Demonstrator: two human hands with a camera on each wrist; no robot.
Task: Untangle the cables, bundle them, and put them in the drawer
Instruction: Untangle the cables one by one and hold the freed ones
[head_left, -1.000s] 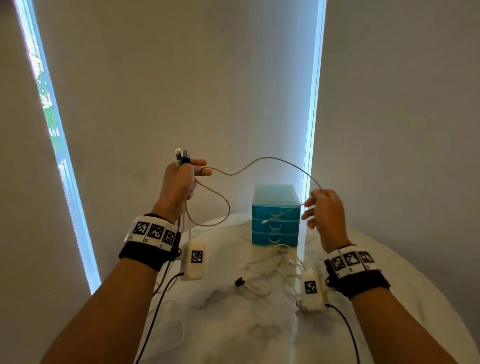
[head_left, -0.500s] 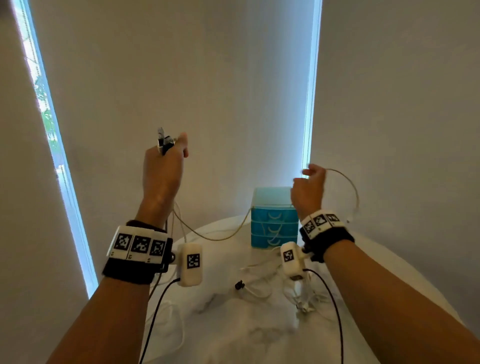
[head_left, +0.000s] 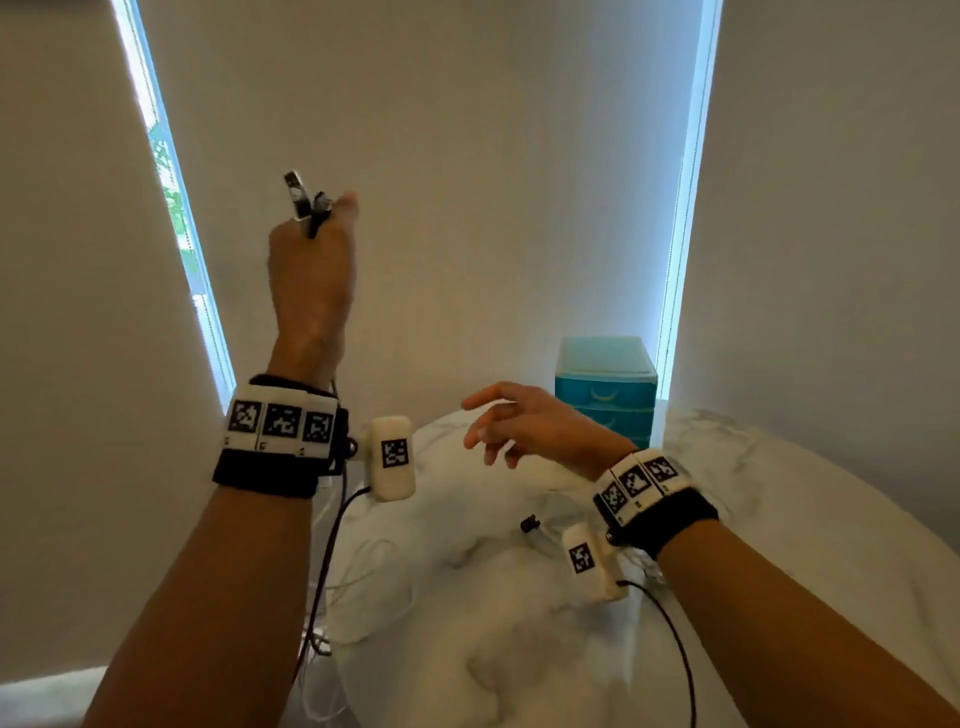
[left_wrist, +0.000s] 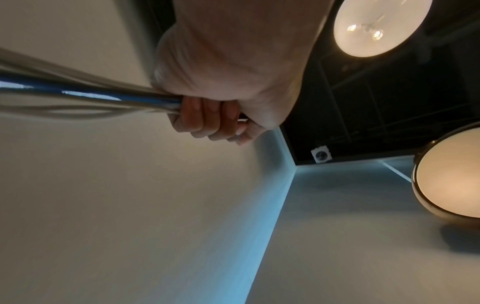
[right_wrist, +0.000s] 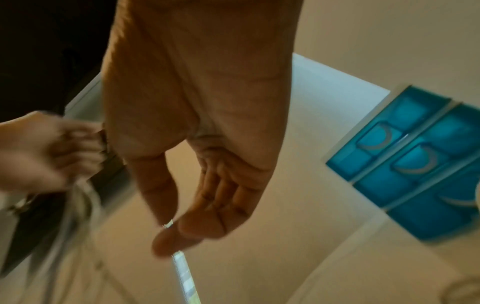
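Observation:
My left hand (head_left: 319, 234) is raised high at the left and grips a bunch of pale cables (left_wrist: 103, 98) in its fist (left_wrist: 207, 119). Their plugs (head_left: 304, 202) stick up above the knuckles. The strands hang down past my left wrist towards the table edge (head_left: 317, 644). My right hand (head_left: 483, 426) hovers low over the table's middle with relaxed, spread fingers and holds nothing (right_wrist: 176, 232). A small blue drawer unit (head_left: 605, 389) stands at the table's back, its drawers closed (right_wrist: 415, 164). More thin cables and a black plug (head_left: 530, 524) lie on the table.
The round white marble table (head_left: 519, 649) stands against pale blinds with bright window gaps on the left and right. Wrist camera pods and their black cords (head_left: 675, 649) hang by both forearms. Faint white cable loops (head_left: 374, 571) lie near the table's left edge.
My left hand has risen higher with the cable ends. My right hand has let go of the cable loop, dropped and swung left towards the table's middle, fingers now relaxed.

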